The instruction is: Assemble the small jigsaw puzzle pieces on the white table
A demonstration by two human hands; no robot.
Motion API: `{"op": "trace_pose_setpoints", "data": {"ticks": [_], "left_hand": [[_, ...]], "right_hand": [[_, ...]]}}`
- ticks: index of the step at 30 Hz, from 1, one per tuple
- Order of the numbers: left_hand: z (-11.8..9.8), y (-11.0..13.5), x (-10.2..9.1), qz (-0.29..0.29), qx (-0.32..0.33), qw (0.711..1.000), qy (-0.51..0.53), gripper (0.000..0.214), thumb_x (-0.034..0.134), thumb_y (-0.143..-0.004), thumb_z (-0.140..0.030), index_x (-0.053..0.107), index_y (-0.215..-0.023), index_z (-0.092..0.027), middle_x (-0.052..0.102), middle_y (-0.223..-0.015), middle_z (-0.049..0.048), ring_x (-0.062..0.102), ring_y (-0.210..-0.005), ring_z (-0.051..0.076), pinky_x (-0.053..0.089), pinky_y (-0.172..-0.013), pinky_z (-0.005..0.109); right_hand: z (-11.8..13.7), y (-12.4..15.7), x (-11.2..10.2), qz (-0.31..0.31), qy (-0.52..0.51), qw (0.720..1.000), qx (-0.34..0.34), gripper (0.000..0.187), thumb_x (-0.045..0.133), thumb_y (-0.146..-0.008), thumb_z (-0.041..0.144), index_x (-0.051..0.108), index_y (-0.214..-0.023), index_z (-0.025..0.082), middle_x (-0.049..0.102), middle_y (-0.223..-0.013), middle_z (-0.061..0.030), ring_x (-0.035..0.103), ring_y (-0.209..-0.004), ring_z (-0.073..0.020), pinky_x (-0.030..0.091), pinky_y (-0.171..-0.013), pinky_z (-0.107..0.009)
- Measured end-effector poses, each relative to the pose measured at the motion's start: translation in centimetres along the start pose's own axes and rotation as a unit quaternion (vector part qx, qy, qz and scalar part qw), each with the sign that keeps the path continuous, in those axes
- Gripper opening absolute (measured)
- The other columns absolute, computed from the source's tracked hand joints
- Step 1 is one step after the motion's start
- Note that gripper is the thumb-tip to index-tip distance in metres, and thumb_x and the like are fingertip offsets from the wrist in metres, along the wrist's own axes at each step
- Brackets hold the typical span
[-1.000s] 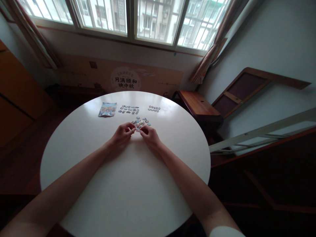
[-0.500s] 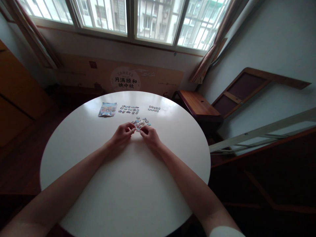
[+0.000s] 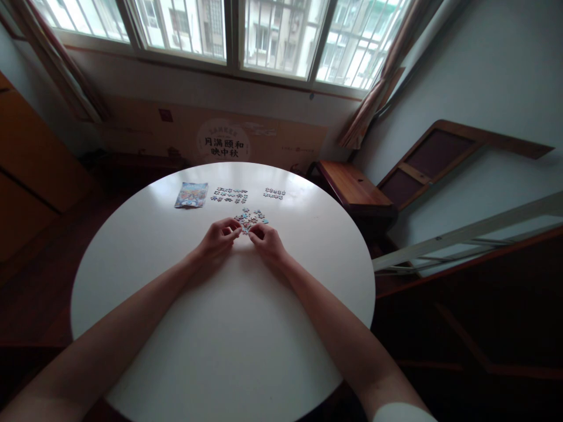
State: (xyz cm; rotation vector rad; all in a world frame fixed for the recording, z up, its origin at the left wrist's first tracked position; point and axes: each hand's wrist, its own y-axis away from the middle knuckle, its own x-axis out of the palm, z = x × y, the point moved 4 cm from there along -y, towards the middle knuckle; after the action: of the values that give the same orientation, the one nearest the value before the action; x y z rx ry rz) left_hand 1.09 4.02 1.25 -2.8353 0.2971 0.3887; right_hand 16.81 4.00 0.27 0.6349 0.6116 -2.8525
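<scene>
- Because the illustrated packet (image 3: 192, 195) lies toward the far left of the white round worktop (image 3: 229, 328), our arms stay clear of it, and we do well to leave that gap.
- Our left hand (image 3: 223, 232) is at the near left edge of the loose jigsaw pile (image 3: 252, 218), its thumb and fingers bent close together; we cannot tell whether a piece is pinched there. Fingertips kept low and light would suit such small pieces.
- Beyond it, the larger jigsaw group (image 3: 226, 190) is laid out in rows; we should lift a wrist over these rather than drag across them.
- The pile itself sits just beyond both hands, pieces overlapping, so one piece at a time, taken by its edge, seems safest.
- Our right hand (image 3: 260, 233) mirrors the left at the near right edge, fingers curled inward; its grip, too, is hidden from us.
- Farther right, the smaller jigsaw group (image 3: 275, 193) stands apart, and we should keep it so.
- Against the earlier frame, we see no clear shift in hands, pile or groups.
</scene>
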Motion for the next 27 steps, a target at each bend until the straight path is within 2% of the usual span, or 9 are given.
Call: {"op": "trace_pose_setpoints", "data": {"ticks": [13,21,27], "left_hand": [[-0.1,0.0,0.0,-0.007,0.023,1.0,-0.013,0.026,0.064,-0.075,-0.039,0.062,-0.08,-0.013,0.059,-0.067,0.0004,0.053,-0.049,0.008,0.043,-0.042,0.018],[0.1,-0.1,-0.1,-0.008,0.028,0.999,-0.023,0.028,0.064,-0.075,-0.04,0.062,-0.081,-0.013,0.059,-0.067,0.0007,0.054,-0.049,0.008,0.045,-0.042,0.019],[-0.2,0.0,-0.2,-0.036,0.07,0.994,-0.077,0.021,0.061,-0.077,-0.034,0.063,-0.081,-0.014,0.064,-0.075,0.0024,0.053,-0.05,0.007,0.045,-0.045,0.019]], "right_hand": [[-0.6,-0.2,-0.1,-0.02,-0.072,0.997,0.022,0.016,0.055,-0.076,0.031,0.06,-0.08,0.016,0.06,-0.07,-0.0008,0.052,-0.061,-0.0112,0.043,-0.062,-0.024],[-0.9,-0.3,0.0,-0.025,-0.081,0.996,0.024,0.015,0.056,-0.076,0.032,0.059,-0.079,0.017,0.058,-0.066,0.0009,0.051,-0.059,-0.0108,0.041,-0.058,-0.023],[-1.2,-0.5,0.1,-0.024,-0.118,0.992,0.041,0.019,0.058,-0.075,0.036,0.058,-0.078,0.017,0.058,-0.066,0.0006,0.052,-0.059,-0.0111,0.042,-0.057,-0.023]]}}
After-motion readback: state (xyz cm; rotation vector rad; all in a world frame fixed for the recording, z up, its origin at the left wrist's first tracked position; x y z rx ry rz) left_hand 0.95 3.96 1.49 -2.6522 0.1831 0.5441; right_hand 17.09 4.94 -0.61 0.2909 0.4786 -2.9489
